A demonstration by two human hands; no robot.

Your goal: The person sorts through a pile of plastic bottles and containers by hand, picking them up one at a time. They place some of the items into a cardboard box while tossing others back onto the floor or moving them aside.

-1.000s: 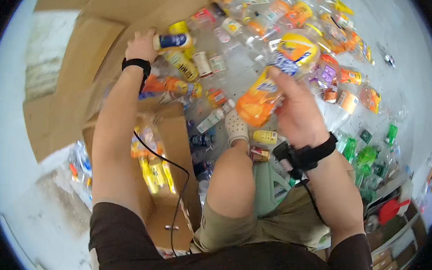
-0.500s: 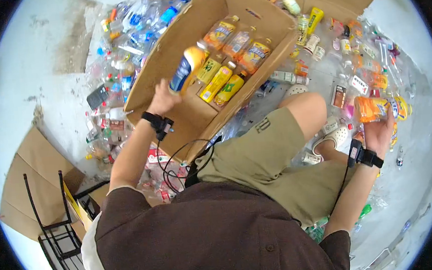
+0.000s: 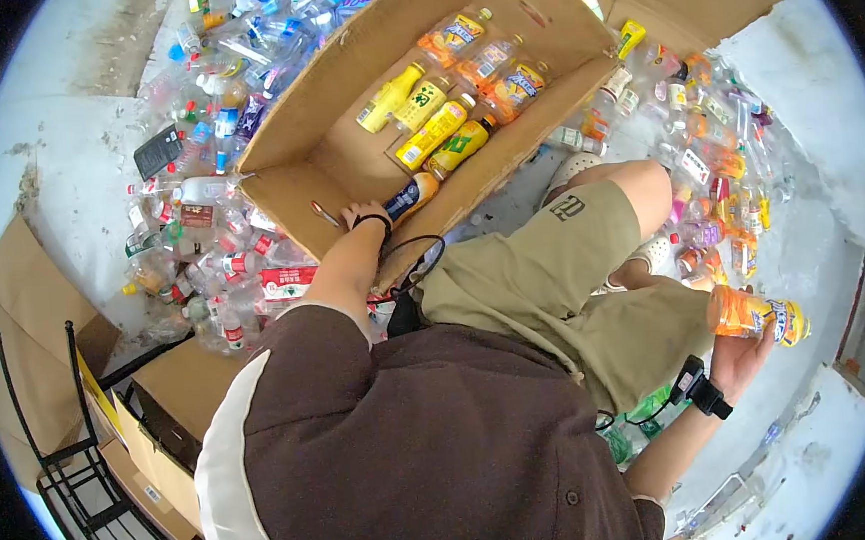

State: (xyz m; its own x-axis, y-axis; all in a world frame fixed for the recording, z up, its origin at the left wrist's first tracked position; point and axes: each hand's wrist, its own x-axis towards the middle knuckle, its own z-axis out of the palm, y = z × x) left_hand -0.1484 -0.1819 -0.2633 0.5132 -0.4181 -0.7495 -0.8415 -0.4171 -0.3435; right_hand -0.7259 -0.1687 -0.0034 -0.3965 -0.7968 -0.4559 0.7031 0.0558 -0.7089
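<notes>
The left hand (image 3: 363,218), partly curled, meets the blue-labelled bottle (image 3: 412,197) inside the carton (image 3: 345,166); its grip is unclear. The right hand (image 3: 742,357) is clamped on an orange bottle (image 3: 757,316), lettering unreadable.

Single head-worn view; faces steeply down; dark shirt (image 3: 415,452) nearest, across lower centre; open carton (image 3: 317,118) farther out.

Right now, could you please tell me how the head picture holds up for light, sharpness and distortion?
Head view: bright, diffuse light, no hard shadows; box and orange bottle in the right hand fairly sharp; image circular, corners black, surroundings warped towards the rim; tiny print on the scattered bottles too small to read.
</notes>
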